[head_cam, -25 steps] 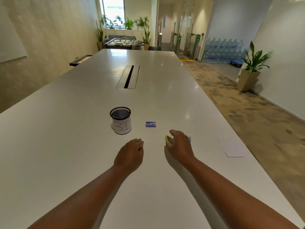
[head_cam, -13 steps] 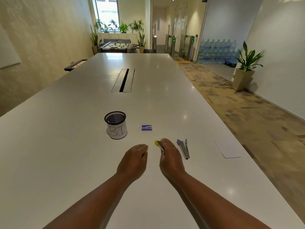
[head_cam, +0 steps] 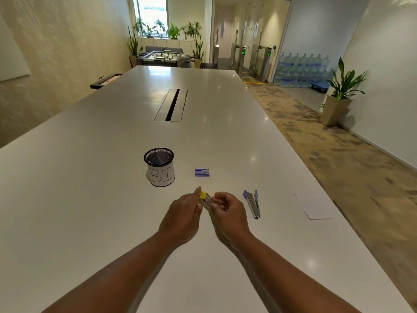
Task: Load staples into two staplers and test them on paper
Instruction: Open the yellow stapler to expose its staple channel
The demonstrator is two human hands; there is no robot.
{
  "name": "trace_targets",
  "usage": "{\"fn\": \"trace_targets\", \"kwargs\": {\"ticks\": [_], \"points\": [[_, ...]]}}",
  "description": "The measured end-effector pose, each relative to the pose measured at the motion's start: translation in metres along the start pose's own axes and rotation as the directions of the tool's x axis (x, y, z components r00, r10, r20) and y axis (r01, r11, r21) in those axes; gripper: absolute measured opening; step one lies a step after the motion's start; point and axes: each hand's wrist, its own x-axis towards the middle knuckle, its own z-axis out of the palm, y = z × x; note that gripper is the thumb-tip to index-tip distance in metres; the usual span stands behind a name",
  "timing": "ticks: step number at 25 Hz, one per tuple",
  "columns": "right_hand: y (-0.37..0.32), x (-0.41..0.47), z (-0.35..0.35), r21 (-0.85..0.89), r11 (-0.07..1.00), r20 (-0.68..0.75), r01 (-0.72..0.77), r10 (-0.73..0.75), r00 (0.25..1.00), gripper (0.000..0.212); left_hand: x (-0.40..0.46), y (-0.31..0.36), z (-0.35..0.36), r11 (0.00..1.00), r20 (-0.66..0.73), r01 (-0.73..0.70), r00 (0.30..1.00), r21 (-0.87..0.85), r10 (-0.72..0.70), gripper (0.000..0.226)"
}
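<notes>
Table (head_cam: 90, 199) – long, white, glossy – carpeted hallway (head_cam: 327, 143) beside.

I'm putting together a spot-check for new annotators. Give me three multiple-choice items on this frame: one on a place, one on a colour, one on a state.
1. Where does the staple box lie?
A. Right of the mesh pen cup
B. Inside the cup
C. On the paper sheet

2. What colour are the plastic parts of the stapler lying on the table?
A. Red
B. Blue
C. Green

3. What is happening to the yellow stapler?
A. It lies untouched
B. It stands in the cup
C. It is held between both hands

Answers:
1 A, the box sits on bare tabletop to the cup's right.
2 B, its plastic parts at the far end are blue.
3 C, the left hand and right hand both have a grip on it.
</notes>
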Motion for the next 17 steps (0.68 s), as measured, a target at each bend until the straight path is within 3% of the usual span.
{"fn": "trace_targets", "kwargs": {"ticks": [3, 6, 10, 13, 17], "points": [[-0.003, 0.002, -0.005, 0.331, 0.932, 0.122, -0.151, 0.117, 0.986, 0.018, 0.000, -0.001, -0.002, 0.993, -0.014, 0.020, 1.000, -0.113, -0.022, 0.045], [-0.003, 0.004, -0.011, 0.436, 0.867, 0.291, -0.244, 0.120, 0.949, 0.019, 0.001, -0.004, -0.002, 0.986, -0.049, -0.002, 0.999, -0.168, -0.006, 0.026], [-0.004, 0.005, -0.009, 0.267, 0.950, 0.425, -0.164, 0.037, 0.904, 0.029, 0.000, -0.003, -0.002, 0.976, -0.046, -0.029, 0.999, -0.215, 0.019, 0.020], [-0.007, 0.007, -0.007, 0.124, 0.985, 0.413, -0.122, 0.060, 0.909, 0.043, -0.002, 0.000, -0.004, 0.972, -0.033, 0.012, 0.999, -0.235, -0.020, 0.027], [-0.007, 0.006, -0.003, -0.045, 0.999, 0.393, -0.013, 0.030, 0.919, 0.037, -0.005, 0.003, -0.005, 0.979, -0.012, 0.046, 0.999, -0.197, -0.049, 0.034]]}}
